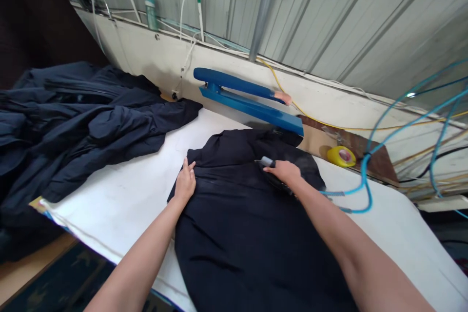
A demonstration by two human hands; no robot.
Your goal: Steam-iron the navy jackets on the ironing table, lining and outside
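A dark garment (pixel 234 234) lies spread over the white-covered ironing table (pixel 139 195), reaching toward me past the lower edge of the view. My left hand (pixel 185 183) rests on its left edge near the collar end, fingers stretched out and pressing on the cloth. Wrapped round the handle of a steam iron (pixel 268 161) is my right hand (pixel 287 173), over the right upper part of the garment. The iron's dark base is hard to tell from the cloth and partly hidden by my hand. Light blue hoses (pixel 363 175) run from the iron to the upper right.
More dark jackets (pixel 91 122) are heaped on the left. A blue sleeve board (pixel 248 102) stands against the back wall. On a brown board (pixel 376 156) lies a yellow tape roll (pixel 341 156). A greenish bottle (pixel 151 13) and cables line the wall ledge.
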